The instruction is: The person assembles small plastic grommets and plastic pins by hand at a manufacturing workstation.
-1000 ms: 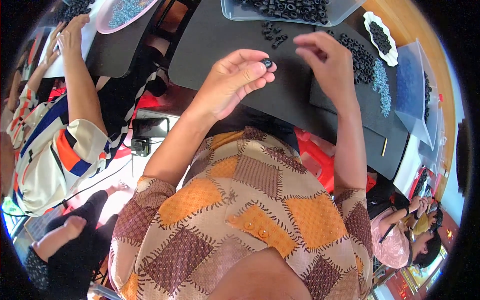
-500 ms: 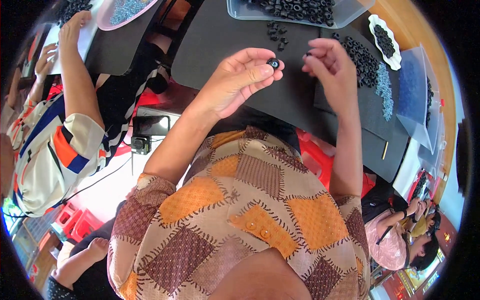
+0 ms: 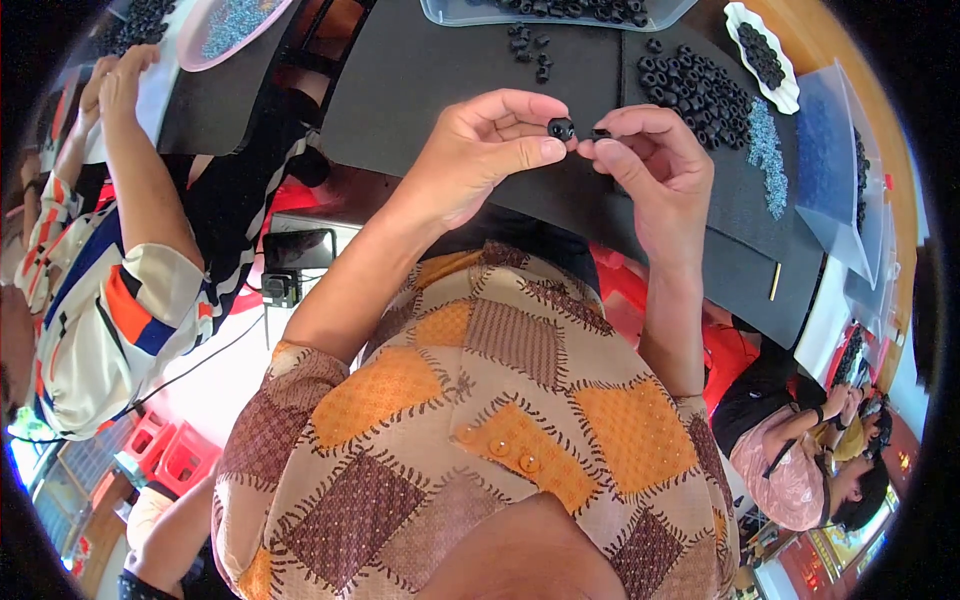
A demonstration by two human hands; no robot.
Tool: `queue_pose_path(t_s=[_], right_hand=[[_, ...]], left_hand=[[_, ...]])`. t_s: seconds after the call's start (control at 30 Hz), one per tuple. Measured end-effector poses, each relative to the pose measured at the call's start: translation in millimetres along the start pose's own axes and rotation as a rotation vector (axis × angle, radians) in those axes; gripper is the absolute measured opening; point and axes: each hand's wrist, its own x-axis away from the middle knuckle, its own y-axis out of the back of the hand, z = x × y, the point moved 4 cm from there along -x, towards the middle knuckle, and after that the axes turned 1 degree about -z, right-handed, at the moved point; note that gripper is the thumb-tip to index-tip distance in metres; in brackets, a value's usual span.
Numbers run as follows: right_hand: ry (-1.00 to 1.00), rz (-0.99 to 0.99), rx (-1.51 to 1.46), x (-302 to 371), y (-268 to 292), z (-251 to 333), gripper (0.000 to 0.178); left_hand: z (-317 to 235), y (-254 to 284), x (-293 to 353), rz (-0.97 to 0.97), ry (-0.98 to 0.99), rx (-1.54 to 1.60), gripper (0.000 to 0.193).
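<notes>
Right hand [image 3: 660, 165] brought in close to left hand [image 3: 480, 150] since moment earlier. Black bushing [image 3: 560, 129] held pinched by left fingertips; small black piece [image 3: 600, 134] pinched by right, just beside. Parts judged presented together.

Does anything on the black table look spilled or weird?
One little thing: a few black pieces lie by the near edge of the clear tub, apart from the big black pile. They look like strays, though maybe someone put them there. The blue beads lie loose too, but bunched together beside the pile.
</notes>
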Motion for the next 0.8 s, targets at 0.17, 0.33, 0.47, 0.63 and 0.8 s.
queue_pose_path(t_s=[0.17,0.33,0.47,0.63,0.8], right_hand=[[-0.012,-0.055,0.061,4,3,-6,0.015],[-0.018,-0.082,0.098,6,-5,-5,0.014],[-0.049,-0.099,0.1,7,-7,-7,0.015],[0.027,-0.086,0.162,4,-10,-5,0.015],[0.179,-0.063,0.296,1,-11,-3,0.015]], left_hand=[[0,0,0,-0.021,0.045,0.133,0.028],[0,2,0,-0.043,0.017,0.056,0.028],[-4,1,0,-0.058,-0.031,0.009,0.027],[-6,1,2,-0.079,-0.055,-0.054,0.026],[-10,0,3,-0.094,-0.096,-0.172,0.027]])
